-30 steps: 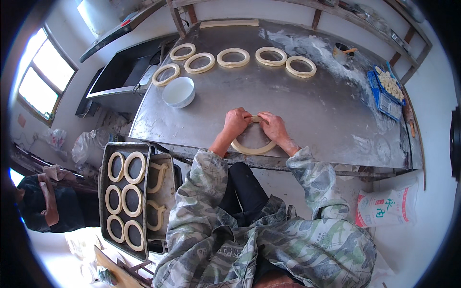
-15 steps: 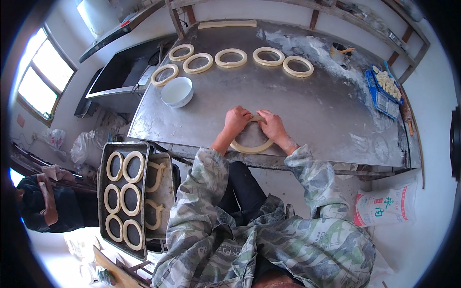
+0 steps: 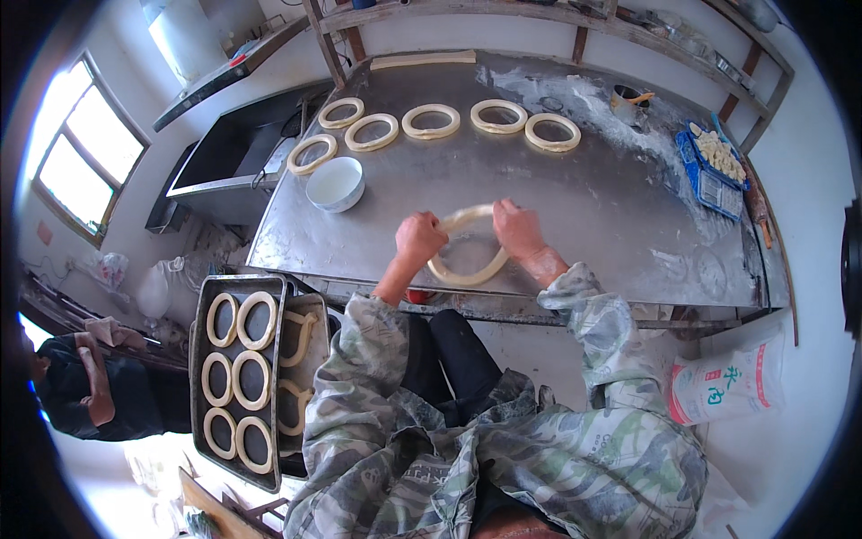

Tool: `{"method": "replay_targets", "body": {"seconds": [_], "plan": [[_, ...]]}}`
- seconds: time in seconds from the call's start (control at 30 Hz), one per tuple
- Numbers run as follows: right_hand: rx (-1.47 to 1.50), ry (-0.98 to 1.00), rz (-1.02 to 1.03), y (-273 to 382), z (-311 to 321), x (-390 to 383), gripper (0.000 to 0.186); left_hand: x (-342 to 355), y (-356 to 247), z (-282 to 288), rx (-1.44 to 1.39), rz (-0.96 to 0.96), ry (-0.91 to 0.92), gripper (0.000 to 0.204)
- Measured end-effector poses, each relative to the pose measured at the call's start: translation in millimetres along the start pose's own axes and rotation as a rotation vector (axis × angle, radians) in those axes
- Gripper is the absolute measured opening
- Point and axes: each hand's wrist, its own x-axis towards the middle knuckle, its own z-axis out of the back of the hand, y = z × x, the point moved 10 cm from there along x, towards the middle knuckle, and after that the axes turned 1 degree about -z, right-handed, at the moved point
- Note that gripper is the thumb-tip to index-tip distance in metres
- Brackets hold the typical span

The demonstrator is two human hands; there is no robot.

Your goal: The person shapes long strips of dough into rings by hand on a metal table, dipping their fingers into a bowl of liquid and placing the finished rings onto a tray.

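A pale dough ring (image 3: 469, 278) is between my hands near the front edge of the metal table (image 3: 377, 234). My left hand (image 3: 420, 237) is closed on the ring's upper left side. On its upper right side my right hand (image 3: 519, 230) grips it, fingers curled over the dough. The joined far stretch of the ring spans between my two fists; its near curve hangs low by the table edge, and whether it touches the metal I cannot tell. Several finished-looking dough rings (image 3: 431, 122) lie in a row farther back.
To the left stands a white bowl (image 3: 335, 185). A dark tray (image 3: 283, 359) with several dough rings sits at lower left, over another tray. Blue scale with dough pieces (image 3: 718, 157), a rolling pin (image 3: 759, 216) and a cup (image 3: 626, 103) are at right. A person (image 3: 94, 382) stands far left.
My hands have moved apart, the left one to the left, and the ring's far side now stretches between them. My view has shifted slightly.
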Motion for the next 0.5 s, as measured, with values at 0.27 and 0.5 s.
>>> {"method": "replay_targets", "body": {"seconds": [0.27,0.5], "plan": [[0.211,-0.256,0.238,16.6,103.7,-27.5,0.035,-42.0,-79.6,81.8,-0.018,-0.482,-0.209,0.038],[0.426,0.081,0.154,28.5,35.4,-82.0,0.033,-92.6,-68.2,-7.5,0.003,-0.692,-0.020,0.033]]}}
